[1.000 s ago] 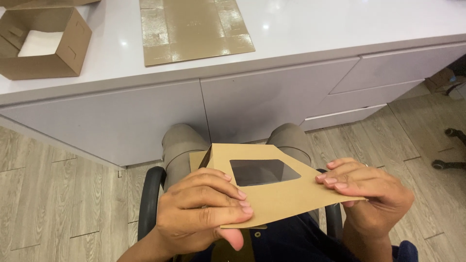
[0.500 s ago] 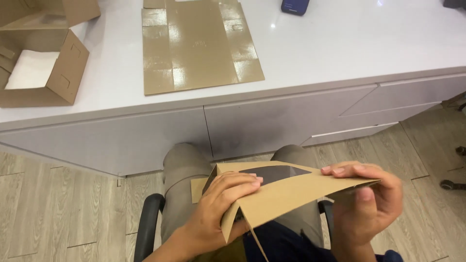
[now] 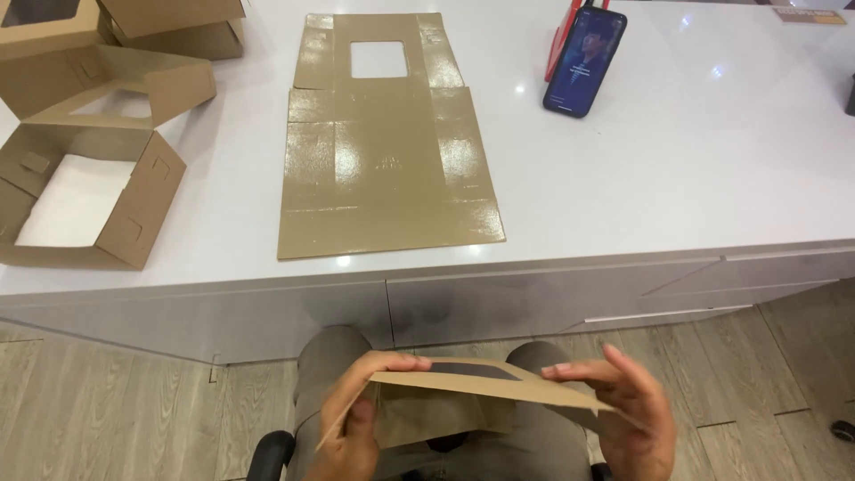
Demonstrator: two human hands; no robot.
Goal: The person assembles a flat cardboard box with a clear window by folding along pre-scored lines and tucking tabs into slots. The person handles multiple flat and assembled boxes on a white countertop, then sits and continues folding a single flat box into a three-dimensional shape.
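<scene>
I hold a brown cardboard box blank [image 3: 463,392] with a dark window cut-out over my lap, seen almost edge-on. My left hand [image 3: 356,419] grips its left side, fingers curled over the top edge and one flap folded down below. My right hand [image 3: 623,419] holds the right end, fingers stretched along the top. A second flat, glossy brown box blank [image 3: 387,169] with a square window lies unfolded on the white table [image 3: 677,187] ahead of me.
Open, folded-up cardboard boxes [image 3: 85,191] stand at the table's left, with more at the far left corner [image 3: 169,22]. A dark phone [image 3: 583,62] leans upright against a red stand at the back. Grey drawer fronts [image 3: 552,303] face my knees; wood floor lies around.
The camera has tilted up, bringing more of the table into view. The cardboard in my hands has tipped from facing me to nearly edge-on, with a flap folded down.
</scene>
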